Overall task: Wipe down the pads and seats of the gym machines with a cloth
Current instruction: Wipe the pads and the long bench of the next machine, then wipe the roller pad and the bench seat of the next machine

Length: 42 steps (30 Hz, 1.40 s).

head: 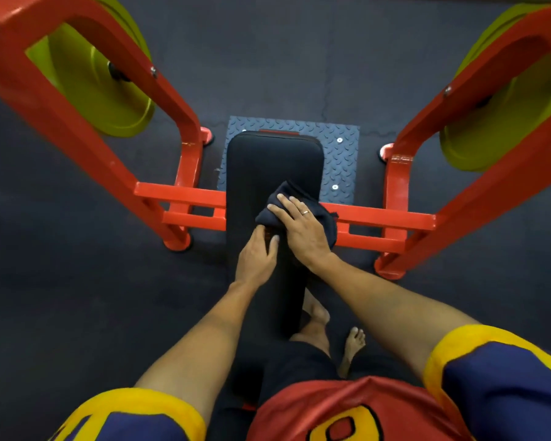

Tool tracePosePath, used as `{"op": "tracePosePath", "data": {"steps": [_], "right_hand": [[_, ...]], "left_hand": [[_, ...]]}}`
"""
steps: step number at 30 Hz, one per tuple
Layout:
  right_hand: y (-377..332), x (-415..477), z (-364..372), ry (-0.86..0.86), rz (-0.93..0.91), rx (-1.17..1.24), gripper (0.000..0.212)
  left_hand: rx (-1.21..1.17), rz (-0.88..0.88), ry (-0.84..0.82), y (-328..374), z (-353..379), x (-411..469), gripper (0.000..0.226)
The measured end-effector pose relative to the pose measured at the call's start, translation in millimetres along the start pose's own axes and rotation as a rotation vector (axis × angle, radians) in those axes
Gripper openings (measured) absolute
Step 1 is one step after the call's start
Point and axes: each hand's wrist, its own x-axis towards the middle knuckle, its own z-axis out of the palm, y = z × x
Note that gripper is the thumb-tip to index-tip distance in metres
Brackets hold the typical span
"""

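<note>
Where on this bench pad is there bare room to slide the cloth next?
The far half of the long black bench pad is bare, bordered by the grey checker plate. Mid-pad is crowded: right hand flat on the dark cloth, left hand alongside.

Hardly any writing can be read here. The one mark that shows is on the red shirt front point(341, 412) at about six o'clock in the frame — a large yellow character outlined in black, with a closed round loop, cut off by the bottom edge. It may be an "8", a "0" or part of a letter; which one cannot be told. On the left sleeve point(124, 421), at about seven o'clock, yellow strokes on dark blue look like part of a printed design — too cropped to read. The red frame point(379, 218) carries no legible label or number.
</note>
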Motion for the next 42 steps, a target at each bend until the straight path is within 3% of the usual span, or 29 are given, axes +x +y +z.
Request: {"op": "tracePosePath", "data": {"steps": [5,10,13,17,20,26,31,38,42], "right_hand": [[13,-43,-41,0.023,0.234,0.156,0.064],[38,-102,-81,0.139,0.321,0.317,0.066],[55,-141,-108,0.206,0.398,0.354,0.064],[73,-197,-143,0.306,0.458,0.379,0.062],[86,-248,-172,0.347,0.492,0.377,0.067],[125,-360,-247,0.446,0.644,0.423,0.071],[161,-437,-312,0.58,0.803,0.146,0.068],[181,-542,-394,0.762,0.971,-0.01,0.041],[181,-590,-426,0.765,1.041,-0.072,0.049]], "left_hand": [[-0.09,0.048,-0.109,52,15,-3,0.041],[-0.277,0.009,-0.131,112,52,-23,0.034],[-0.371,0.012,-0.209,147,82,-38,0.047],[-0.404,0.077,-0.307,195,113,-73,0.048],[-0.352,0.235,-0.4,235,140,-96,0.054],[-0.064,0.618,-0.603,323,204,-141,0.029],[0.071,0.861,-0.717,401,256,-173,0.022],[0.048,1.204,-0.879,513,328,-231,0.022],[0.049,1.385,-0.969,572,363,-266,0.024]]}}
